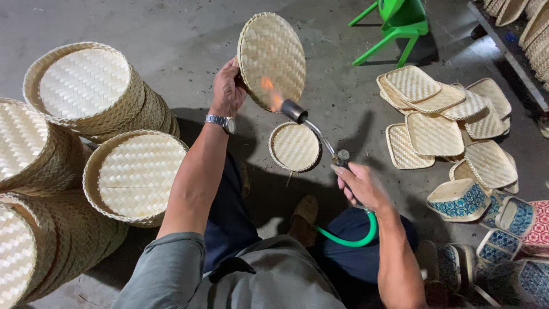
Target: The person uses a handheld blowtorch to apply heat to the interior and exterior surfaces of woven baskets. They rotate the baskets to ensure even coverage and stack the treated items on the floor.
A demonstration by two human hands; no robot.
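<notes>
1. Here, the left hand point(227, 88) is gripping a round woven lid point(272, 60), tilting it upright.
2. Just below the lid, the right hand point(360, 184) is clasping a gas torch point(313, 129), its flame licking the lid.
3. Beneath the lid, grey concrete floor point(189, 34) is lying.

A round woven bamboo lid point(272, 57) stands tilted on edge at upper centre. A metal gas torch point(318, 133) with green hose points its orange flame at the lid's lower face.

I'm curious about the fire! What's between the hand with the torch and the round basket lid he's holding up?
In the head view: the torch's bent metal tube, its nozzle and a small orange flame licking the lid.
</notes>
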